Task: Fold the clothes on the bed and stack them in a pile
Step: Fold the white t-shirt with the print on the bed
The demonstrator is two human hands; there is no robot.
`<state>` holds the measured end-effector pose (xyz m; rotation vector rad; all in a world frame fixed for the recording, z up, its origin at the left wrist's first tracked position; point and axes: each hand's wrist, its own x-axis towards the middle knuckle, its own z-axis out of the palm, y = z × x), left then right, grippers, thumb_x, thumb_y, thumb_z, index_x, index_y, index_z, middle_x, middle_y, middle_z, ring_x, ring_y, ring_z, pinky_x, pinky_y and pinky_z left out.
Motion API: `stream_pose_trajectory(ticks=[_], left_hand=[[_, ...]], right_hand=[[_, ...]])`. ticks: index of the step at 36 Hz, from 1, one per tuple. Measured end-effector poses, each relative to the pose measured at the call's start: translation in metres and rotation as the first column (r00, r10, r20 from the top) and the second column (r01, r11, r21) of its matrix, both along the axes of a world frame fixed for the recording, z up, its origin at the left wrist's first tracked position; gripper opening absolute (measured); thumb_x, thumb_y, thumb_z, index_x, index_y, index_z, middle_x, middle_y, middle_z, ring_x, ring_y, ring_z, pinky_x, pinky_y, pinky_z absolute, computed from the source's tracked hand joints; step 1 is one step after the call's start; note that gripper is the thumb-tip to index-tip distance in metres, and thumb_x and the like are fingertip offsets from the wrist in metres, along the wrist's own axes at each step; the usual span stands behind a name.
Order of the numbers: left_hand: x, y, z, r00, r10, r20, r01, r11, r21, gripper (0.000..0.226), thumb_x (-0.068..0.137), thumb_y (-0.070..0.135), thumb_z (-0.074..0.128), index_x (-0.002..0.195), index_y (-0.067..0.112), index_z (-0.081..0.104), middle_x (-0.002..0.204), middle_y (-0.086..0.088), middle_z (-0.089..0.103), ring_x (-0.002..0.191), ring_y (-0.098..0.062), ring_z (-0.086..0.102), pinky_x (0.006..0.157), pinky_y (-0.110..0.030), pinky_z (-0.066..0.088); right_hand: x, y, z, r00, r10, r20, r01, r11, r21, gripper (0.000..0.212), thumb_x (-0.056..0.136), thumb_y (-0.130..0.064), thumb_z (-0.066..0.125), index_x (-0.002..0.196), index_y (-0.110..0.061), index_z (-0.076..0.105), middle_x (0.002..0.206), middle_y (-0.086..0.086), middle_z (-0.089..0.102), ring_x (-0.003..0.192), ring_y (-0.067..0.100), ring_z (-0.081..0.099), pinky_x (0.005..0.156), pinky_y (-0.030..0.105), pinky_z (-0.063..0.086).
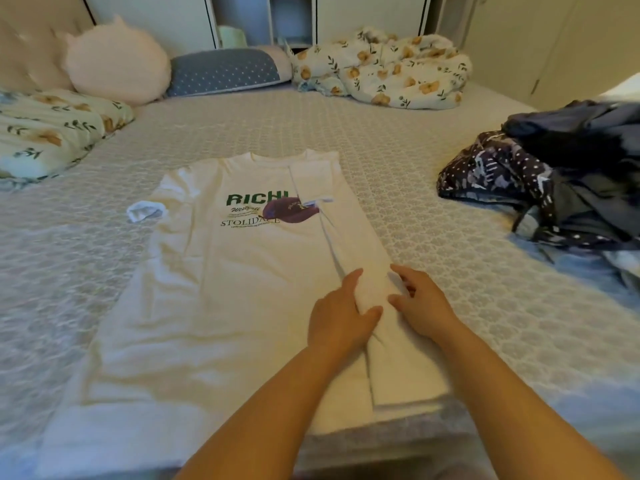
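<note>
Both hands, left (341,311) and right (420,304), press open on the shirt's (221,292) folded right strip (long axis running away); unfolded side lies leftward

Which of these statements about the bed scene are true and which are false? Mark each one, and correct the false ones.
1. The white T-shirt lies spread on the bed with its print facing up. True.
2. The T-shirt's right side is folded in over the front. True.
3. Both hands are lifted clear of the T-shirt. False: the left hand and the right hand rest on the folded strip of the shirt.
4. The heap of dark clothes lies at the left edge of the bed. False: it lies at the right edge.
5. A round pink cushion sits near the headboard. True.
</note>
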<state>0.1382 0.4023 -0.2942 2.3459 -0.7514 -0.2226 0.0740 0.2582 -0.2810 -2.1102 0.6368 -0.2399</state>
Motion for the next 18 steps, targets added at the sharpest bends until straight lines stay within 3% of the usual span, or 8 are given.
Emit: stream_pose_trajectory(ticks=[3,6,10,13,15,18], left_hand=[[-0.023,0.002,0.003,0.996,0.060,-0.073,-0.059,0.998,0.018,0.064,0.084,0.051,0.057,0.141,0.041,0.027,0.112,-0.003,0.066,0.102,-0.027,0.062,0.080,-0.035,0.050],[-0.043,0.005,0.007,0.981,0.103,-0.163,-0.121,0.988,-0.099,0.048,0.087,0.047,0.057,0.130,0.039,0.038,0.104,0.000,0.064,0.098,-0.026,0.062,0.074,-0.031,0.048],[-0.060,0.005,0.015,0.965,0.092,-0.246,-0.155,0.955,-0.251,0.026,0.095,0.037,0.052,0.119,0.036,0.045,0.103,0.001,0.060,0.080,-0.015,0.052,0.064,-0.026,0.036],[-0.067,0.009,0.016,0.950,0.106,-0.295,-0.178,0.957,-0.229,0.012,0.095,0.032,0.052,0.107,0.034,0.052,0.115,-0.001,0.062,0.088,-0.017,0.053,0.067,-0.023,0.034],[-0.075,0.014,0.015,0.965,0.124,-0.231,-0.162,0.975,-0.151,0.004,0.094,0.033,0.053,0.098,0.033,0.054,0.114,-0.002,0.063,0.097,-0.021,0.057,0.067,-0.024,0.033],[-0.084,0.021,0.008,0.998,0.056,0.038,-0.059,0.995,0.082,0.020,0.094,0.041,0.049,0.110,0.032,0.054,0.107,-0.006,0.060,0.097,-0.027,0.059,0.070,-0.029,0.041]], right_hand=[[-0.028,0.002,0.007,0.996,-0.068,-0.055,0.075,0.987,0.139,0.056,0.091,-0.018,0.061,0.142,-0.023,0.040,0.118,0.002,0.058,0.099,0.017,0.056,0.077,0.024,0.042],[-0.050,0.005,0.013,0.988,-0.048,-0.145,0.062,0.994,0.091,0.056,0.093,-0.029,0.058,0.144,-0.025,0.035,0.112,0.002,0.056,0.091,0.018,0.055,0.067,0.026,0.042],[-0.068,0.019,0.018,0.976,0.030,-0.216,-0.027,1.000,0.016,0.057,0.094,-0.030,0.055,0.145,-0.022,0.032,0.136,0.007,0.051,0.108,0.023,0.055,0.077,0.025,0.039],[-0.080,0.025,0.017,0.981,-0.008,-0.196,0.001,0.999,-0.037,0.054,0.094,-0.026,0.056,0.143,-0.020,0.036,0.137,0.007,0.051,0.117,0.026,0.053,0.082,0.025,0.038],[-0.088,0.029,0.015,0.981,-0.068,-0.179,0.060,0.997,-0.046,0.051,0.093,-0.024,0.057,0.141,-0.021,0.039,0.132,0.010,0.055,0.110,0.026,0.056,0.078,0.025,0.038],[-0.093,0.036,0.016,0.964,-0.061,-0.259,0.019,0.987,-0.159,0.055,0.091,-0.026,0.062,0.141,-0.021,0.039,0.128,0.010,0.057,0.108,0.026,0.056,0.078,0.027,0.040]])
